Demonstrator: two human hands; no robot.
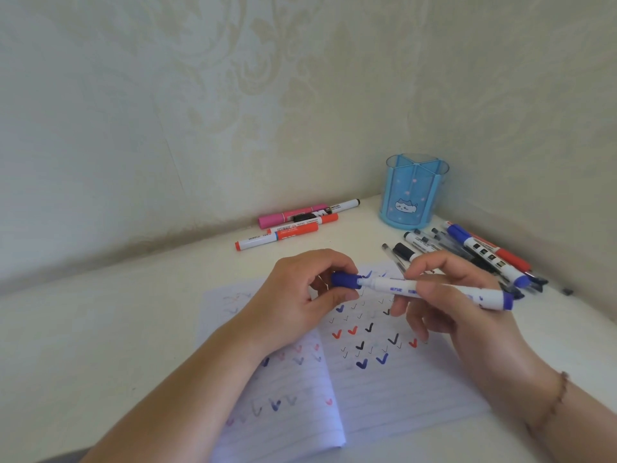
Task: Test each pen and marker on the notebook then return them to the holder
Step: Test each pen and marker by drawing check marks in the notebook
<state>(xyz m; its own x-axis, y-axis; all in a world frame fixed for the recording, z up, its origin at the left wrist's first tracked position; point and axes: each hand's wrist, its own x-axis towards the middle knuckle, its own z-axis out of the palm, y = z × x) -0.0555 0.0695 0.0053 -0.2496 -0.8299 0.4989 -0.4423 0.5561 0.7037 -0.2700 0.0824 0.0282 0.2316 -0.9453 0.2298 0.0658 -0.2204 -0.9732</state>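
Above the open notebook (367,379), your left hand (300,295) curls its fingers around the blue cap (345,280), while your right hand (444,295) grips the marker (434,290) level. The marker is white-barrelled with blue ends, cap at its tip.

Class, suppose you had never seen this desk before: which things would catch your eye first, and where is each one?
First, the two hands over the open notebook: the left hand pinches the blue cap while the right hand holds the blue marker. Next come the page's red, blue and black ticks, then the blue holder in the far corner, with loose markers lying on either side.
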